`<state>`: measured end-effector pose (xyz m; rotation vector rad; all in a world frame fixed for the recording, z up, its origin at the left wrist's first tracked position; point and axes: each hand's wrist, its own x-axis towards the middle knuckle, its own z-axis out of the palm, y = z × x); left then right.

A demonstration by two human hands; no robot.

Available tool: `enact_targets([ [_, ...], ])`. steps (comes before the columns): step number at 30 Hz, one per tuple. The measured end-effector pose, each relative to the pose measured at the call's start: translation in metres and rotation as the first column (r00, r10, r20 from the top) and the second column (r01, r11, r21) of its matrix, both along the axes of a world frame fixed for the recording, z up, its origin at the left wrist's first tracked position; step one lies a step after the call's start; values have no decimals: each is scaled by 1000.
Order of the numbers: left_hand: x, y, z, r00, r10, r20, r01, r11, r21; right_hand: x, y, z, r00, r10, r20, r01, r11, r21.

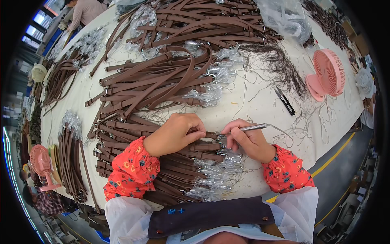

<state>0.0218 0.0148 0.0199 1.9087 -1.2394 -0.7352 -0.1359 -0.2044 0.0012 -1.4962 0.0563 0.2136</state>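
My left hand (172, 134) pinches a brown strap (203, 146) steady so my right hand (248, 140), at three o'clock, grips the metal tool (243, 128) at its end.

Red floral-print fabric sleeves (134, 171) end at both wrists, over white plastic oversleeves (122, 215) and a dark navy apron (207, 215) with metal rivets.
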Motion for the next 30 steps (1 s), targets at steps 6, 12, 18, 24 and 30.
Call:
enact_targets([
  [6, 1, 1, 6, 997, -62, -35, 62, 998, -13, 1, 1, 1, 1000, 10, 4, -9, 1000, -26],
  [12, 0, 1, 6, 995, -86, -45, 86, 996, -9, 1, 0, 0, 1000, 11, 3, -11, 1000, -28],
  [18, 0, 1, 6, 994, -91, -59, 91, 996, 2, 2, -2, 1, 999, 40, 9, -39, 997, -60],
  [24, 1, 3, 7, 985, -168, -42, 167, 985, -33, 0, 0, -2, 1000, 1, 10, -1, 1000, -18],
  [30, -11, -2, 11, 999, -22, 47, 21, 1000, 23, 0, 0, 1, 1000, -11, -9, 11, 1000, -16],
])
